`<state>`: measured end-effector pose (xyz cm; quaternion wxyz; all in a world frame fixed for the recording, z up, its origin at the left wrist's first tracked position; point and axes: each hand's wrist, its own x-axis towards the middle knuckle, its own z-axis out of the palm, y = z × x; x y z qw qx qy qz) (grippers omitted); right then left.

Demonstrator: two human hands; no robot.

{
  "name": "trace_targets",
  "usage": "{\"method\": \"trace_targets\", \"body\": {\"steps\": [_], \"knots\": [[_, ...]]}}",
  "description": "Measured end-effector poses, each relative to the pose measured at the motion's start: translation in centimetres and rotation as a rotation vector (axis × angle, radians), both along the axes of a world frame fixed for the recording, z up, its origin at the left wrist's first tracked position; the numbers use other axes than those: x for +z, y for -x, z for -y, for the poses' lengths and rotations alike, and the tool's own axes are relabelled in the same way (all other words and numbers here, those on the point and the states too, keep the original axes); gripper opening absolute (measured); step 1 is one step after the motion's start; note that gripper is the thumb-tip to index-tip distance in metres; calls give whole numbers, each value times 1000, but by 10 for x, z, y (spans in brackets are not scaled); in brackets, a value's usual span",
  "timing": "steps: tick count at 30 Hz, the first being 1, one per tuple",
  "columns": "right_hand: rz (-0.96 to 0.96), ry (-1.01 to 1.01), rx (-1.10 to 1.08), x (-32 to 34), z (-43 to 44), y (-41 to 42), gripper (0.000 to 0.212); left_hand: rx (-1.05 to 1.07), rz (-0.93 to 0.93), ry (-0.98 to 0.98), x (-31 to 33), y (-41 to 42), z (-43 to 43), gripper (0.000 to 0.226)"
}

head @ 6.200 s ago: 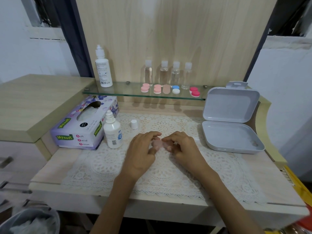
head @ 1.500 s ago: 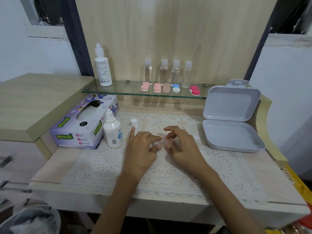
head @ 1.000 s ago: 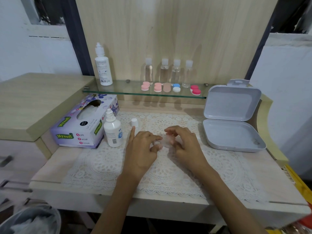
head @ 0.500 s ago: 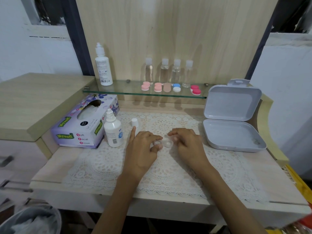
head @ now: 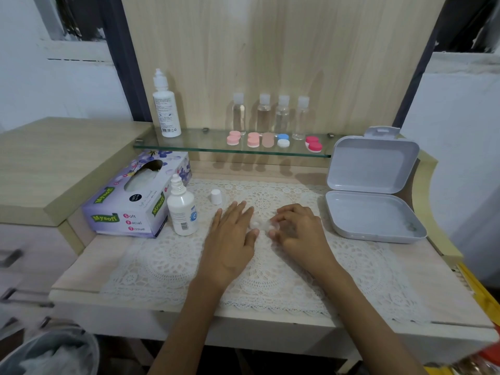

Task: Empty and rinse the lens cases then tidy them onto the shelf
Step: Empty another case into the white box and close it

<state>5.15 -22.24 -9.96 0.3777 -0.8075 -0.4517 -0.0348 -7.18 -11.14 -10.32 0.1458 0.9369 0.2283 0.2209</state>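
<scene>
The left hand (head: 230, 239) is laid flat, fingers straight and apart. A pale lens case (head: 257, 226) is seen between its forefinger and the curled fingers of the right hand (head: 300, 234); a grip cannot be confirmed.

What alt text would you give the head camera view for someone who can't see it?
Two hands work on a lace mat: the left hand lies flat beside a pale lens case that the right hand pinches. Five coloured lens cases and bottles line the glass shelf.
</scene>
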Motion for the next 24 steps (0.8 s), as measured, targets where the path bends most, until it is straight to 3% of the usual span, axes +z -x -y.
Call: {"method": "trace_targets", "body": {"steps": [6,24], "knots": [[-74,-83,-5,4,0,2,17,35,-200,-64,1,-2,3,53],[-34,-186,-111,28,19,-10,18,48,-183,-46,0,-2,2,53]]}}
